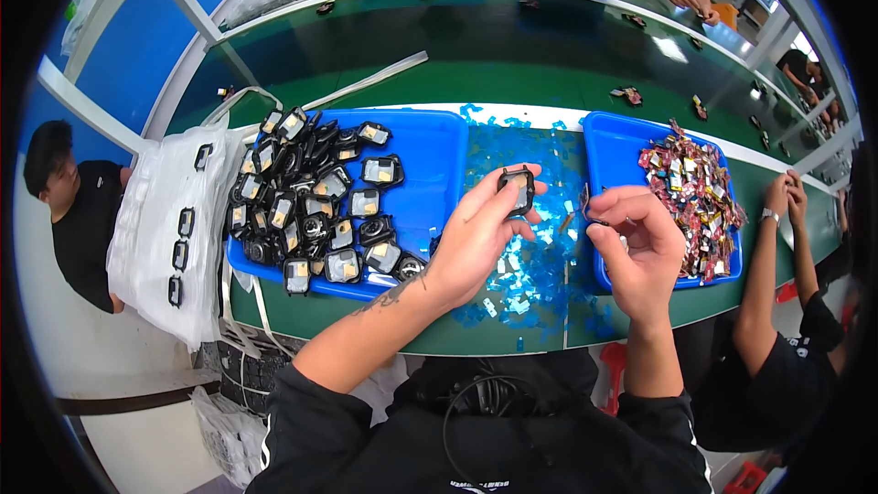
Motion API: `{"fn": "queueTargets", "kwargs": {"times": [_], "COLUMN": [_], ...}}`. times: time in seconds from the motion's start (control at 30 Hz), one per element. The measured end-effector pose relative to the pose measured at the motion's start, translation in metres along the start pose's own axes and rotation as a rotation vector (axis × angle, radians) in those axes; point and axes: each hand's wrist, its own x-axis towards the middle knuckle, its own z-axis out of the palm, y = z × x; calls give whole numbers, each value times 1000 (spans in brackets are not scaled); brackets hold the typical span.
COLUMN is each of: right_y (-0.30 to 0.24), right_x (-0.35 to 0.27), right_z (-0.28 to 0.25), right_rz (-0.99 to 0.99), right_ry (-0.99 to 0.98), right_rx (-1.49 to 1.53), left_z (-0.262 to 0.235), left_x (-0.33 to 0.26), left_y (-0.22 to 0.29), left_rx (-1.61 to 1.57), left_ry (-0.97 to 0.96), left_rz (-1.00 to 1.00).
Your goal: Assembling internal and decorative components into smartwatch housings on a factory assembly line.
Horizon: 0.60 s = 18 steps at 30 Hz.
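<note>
My left hand (485, 233) is closed around a small black square casing (518, 192) with a pale inner face, like a watch case. Level with it, my right hand (640, 247) pinches a small thin dark piece (587, 204) whose kind I cannot make out. To the left, a blue tray (430, 142) holds many similar black casings (334, 185), heaped mostly on its left side. Right of my right hand is another blue tray (604, 133) with a pile of small reddish circuit pieces (690, 201). Scattered blue film scraps (526, 279) lie between the trays.
Beyond the trays runs a dark green conveyor belt (384, 46) with a few small parts. A white plastic-wrapped stack (155, 220) bearing several casings stands at the left. Co-workers' arms (759, 265) are at the right; another person (73, 210) is at the left.
</note>
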Motion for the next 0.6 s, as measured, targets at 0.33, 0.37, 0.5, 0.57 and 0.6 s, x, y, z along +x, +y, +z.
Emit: {"fn": "queueTargets", "kwargs": {"times": [0.33,0.37,0.5,0.57,0.6], "right_y": [7,12,20,13,10], "right_x": [-4,-4,-2,-2,-3], "right_z": [32,35,34,32,33], "right_rz": [114,91,-4,-10,15], "right_ry": [-50,3,145,154,160], "right_rx": [-131,-145,-191,-232,-226], "left_z": [0,0,3,4,4], "left_x": [6,4,-2,-4,-4], "left_y": [-9,-10,-12,-8,-8], "left_rx": [262,259,134,32,30], "left_ry": [129,84,-81,-150,-152], "left_rz": [138,80,35,-24,-27]}}
